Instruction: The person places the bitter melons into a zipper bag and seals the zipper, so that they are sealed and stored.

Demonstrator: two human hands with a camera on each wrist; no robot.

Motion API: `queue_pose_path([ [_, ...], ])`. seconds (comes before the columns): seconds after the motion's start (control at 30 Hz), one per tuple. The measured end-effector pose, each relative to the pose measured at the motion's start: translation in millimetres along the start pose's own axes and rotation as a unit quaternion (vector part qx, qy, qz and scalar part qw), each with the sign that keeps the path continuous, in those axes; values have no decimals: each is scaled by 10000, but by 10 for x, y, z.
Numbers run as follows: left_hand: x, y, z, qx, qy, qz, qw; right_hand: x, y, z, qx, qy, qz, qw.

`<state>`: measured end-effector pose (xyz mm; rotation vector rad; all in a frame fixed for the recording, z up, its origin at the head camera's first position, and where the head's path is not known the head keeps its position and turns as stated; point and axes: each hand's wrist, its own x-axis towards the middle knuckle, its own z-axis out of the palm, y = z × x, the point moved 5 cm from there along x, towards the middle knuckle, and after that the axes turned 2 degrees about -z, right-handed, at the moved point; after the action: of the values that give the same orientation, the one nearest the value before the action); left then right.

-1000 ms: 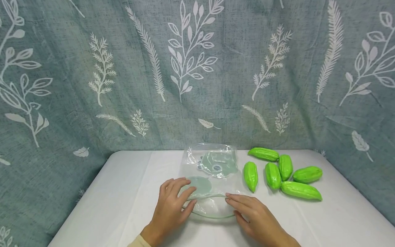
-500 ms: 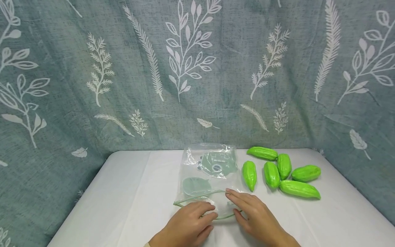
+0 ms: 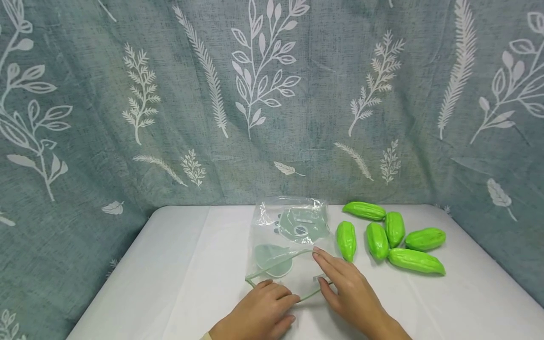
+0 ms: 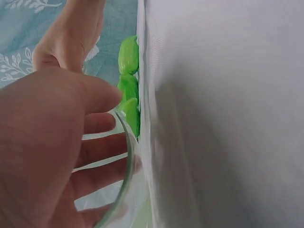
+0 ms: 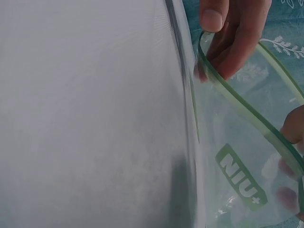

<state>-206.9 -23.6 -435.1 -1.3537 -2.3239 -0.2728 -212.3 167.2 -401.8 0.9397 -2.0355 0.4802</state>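
A clear plastic zip bag [image 3: 272, 226] with a green rim and a pale green printed figure lies flat at the middle of the table, its mouth toward me and spread apart. At the near rim my left hand [image 3: 265, 309] holds the edge, its thumb outside and other fingers within the mouth in the right wrist view. My right hand [image 3: 350, 290] holds the mouth's right side, index fingertip at the far rim, thumb near the front rim. Through the film in the right wrist view, fingertips [image 5: 287, 197] show beside the bag's green "NIU+" label [image 5: 241, 178].
Several bright green, ridged gourd-like vegetables [image 3: 416, 261] lie right of the bag, the closest one [image 3: 346, 240] beside its edge. A white cloth covers the table [image 3: 182, 264]. Blue-green leaf-patterned curtains [image 3: 170, 104] hang behind and at both sides.
My left hand moved from the bag's left corner rightward to its near rim. The far rim has risen at my right fingertips, and the mouth gapes wider. The vegetables stay put.
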Motion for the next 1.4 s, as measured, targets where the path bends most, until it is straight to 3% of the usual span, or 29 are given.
queue_pose_path([
  [0.2, -23, -21, 25, -504, -248, -127, 9983, 8, 25, -2, -150, 122, 115, 9997],
  [0.4, -50, -55, 19, -907, 74, -346, 9952, 26, 25, -27, -83, 379, 75, 9992],
  [0.5, -45, -84, 35, -1037, 94, -495, 9933, 29, 12, -34, -100, 380, -15, 9992],
  [0.73, -69, -138, 93, -881, -219, -980, 9910, 22, -45, -17, -175, 274, -560, 9979],
  [0.83, -67, -130, 74, -587, -133, -939, 9938, 7, -40, 6, -158, 111, -519, 9985],
  [0.9, -52, -104, 25, -377, 207, -602, 9973, -3, -23, 18, -138, 16, -376, 9992],
  [0.97, -33, -70, -50, -140, 741, -161, 9970, -16, -2, 24, -107, -32, -248, 9996],
  [1.03, -19, -51, -148, 101, 1406, 261, 9897, -25, 18, 28, -66, -63, -153, 9998],
  [1.1, -18, -66, -246, 313, 2067, 497, 9766, -33, 36, 30, -32, -67, -101, 9999],
  [1.17, -34, -120, -332, 534, 2584, 509, 9632, -39, 53, 36, -12, -65, -79, 9999],
  [1.23, -67, -198, -389, 599, 2873, 365, 9553, -44, 68, 42, -11, -59, -64, 10000],
  [1.3, -107, -280, -417, 526, 2951, 175, 9539, -49, 82, 45, -13, -31, -64, 10000],
  [1.4, -156, -384, -409, 267, 2722, -162, 9617, -56, 100, 46, -28, -7, -50, 10000],
])
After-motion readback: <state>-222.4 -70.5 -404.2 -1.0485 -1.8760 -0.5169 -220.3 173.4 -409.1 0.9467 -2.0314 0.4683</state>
